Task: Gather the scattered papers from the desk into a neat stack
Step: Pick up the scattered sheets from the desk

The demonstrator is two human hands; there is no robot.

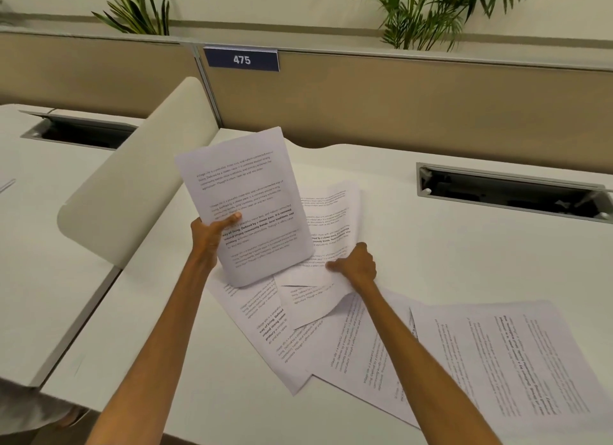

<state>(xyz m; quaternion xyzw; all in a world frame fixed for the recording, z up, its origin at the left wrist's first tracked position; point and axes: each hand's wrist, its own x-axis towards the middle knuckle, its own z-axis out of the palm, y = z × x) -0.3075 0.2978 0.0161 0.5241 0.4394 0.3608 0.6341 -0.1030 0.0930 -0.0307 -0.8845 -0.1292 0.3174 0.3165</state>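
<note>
My left hand [212, 234] grips a printed sheet [245, 192] by its left edge, thumb on the text, and holds it tilted above the white desk [431, 252]. To its right, my right hand [356, 264] pinches another printed sheet [328, 232], whose lower edge curls up off the desk. Under both lie several more printed papers: one [265, 332] slanting towards the front, one [361, 358] beneath my right forearm, and one [504, 355] off to the right near the front edge.
A rounded beige divider panel [139, 182] rises on the left between this desk and the neighbouring one. A cable slot [510, 192] opens at the back right. A tan partition [398, 103] with a "475" sign [241, 59] closes the back; plants stand behind it.
</note>
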